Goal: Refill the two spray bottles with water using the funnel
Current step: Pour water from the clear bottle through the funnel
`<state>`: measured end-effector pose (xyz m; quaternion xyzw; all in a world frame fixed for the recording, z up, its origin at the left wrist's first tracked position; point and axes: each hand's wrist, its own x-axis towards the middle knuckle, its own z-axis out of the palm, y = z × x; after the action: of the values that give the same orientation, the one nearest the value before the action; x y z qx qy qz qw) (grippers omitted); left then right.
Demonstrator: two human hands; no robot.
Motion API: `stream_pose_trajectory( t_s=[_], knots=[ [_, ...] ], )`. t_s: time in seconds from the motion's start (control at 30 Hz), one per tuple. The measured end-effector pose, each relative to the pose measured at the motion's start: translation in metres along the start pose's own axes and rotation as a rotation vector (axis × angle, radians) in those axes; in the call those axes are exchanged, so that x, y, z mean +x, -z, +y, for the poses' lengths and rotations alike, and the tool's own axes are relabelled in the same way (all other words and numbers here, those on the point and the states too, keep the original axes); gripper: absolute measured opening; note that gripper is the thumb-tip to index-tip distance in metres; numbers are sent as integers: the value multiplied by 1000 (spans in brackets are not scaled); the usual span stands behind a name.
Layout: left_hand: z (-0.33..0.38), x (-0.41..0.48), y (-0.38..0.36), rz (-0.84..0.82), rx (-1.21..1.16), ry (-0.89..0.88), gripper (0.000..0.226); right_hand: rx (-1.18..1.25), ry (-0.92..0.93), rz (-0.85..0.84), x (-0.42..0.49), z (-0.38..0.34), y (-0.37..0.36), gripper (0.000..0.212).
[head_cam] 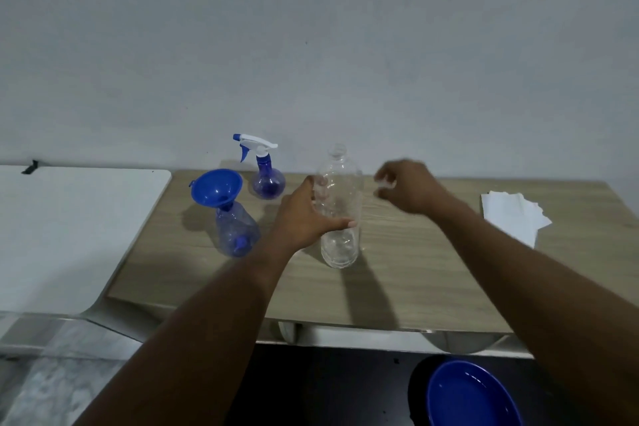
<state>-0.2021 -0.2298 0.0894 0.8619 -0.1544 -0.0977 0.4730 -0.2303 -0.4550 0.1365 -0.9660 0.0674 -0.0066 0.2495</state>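
Note:
A tall clear plastic bottle [340, 239] stands upright in the middle of the wooden table [415, 270]. My left hand [307, 218] is wrapped around its left side, thumb in front. To its right my right hand [408, 187], blurred, pinches a small pale cap [385, 183] beside the bottle's shoulder. At the left a blue spray bottle [238, 230] without its head carries the blue funnel [216, 187] in its neck. Behind it stands a second blue spray bottle [268, 181] with its white trigger head [257, 143] on.
A stack of white paper napkins [511, 214] lies at the table's right. A white surface [69, 235] adjoins the table on the left. A blue bowl [470, 394] sits low in front, below the table edge. A wall stands right behind the table.

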Motion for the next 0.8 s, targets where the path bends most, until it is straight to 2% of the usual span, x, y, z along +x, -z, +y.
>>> stream_pose_trajectory(
  t_s=[0.07, 0.13, 0.33, 0.43, 0.5, 0.57, 0.67, 0.8],
  knots=[
    [-1, 0, -1, -5, -5, 2, 96, -45, -132, -176, -14, 29, -53, 30],
    [-4, 0, -2, -7, 0, 4, 100, -54, -177, -244, -28, 45, -93, 34],
    [-7, -2, -4, 4, -18, 20, 96, -56, -166, -248, -40, 53, -148, 46],
    [-3, -4, -2, -10, -45, 26, 97, -54, -169, -271, -36, 56, -144, 66],
    [1, -6, 0, -29, -63, 31, 99, 157, -134, -241, -32, 52, -127, 90],
    [4, -7, 2, -45, -59, 55, 100, 444, -21, -221, -29, 41, -105, 103],
    [2, -11, 6, -10, -102, 115, 102, 641, 100, -184, -24, 17, -81, 101],
    [-17, -24, 19, 120, -150, 169, 104, 722, 103, -22, -21, -14, -87, 97]
  ],
)
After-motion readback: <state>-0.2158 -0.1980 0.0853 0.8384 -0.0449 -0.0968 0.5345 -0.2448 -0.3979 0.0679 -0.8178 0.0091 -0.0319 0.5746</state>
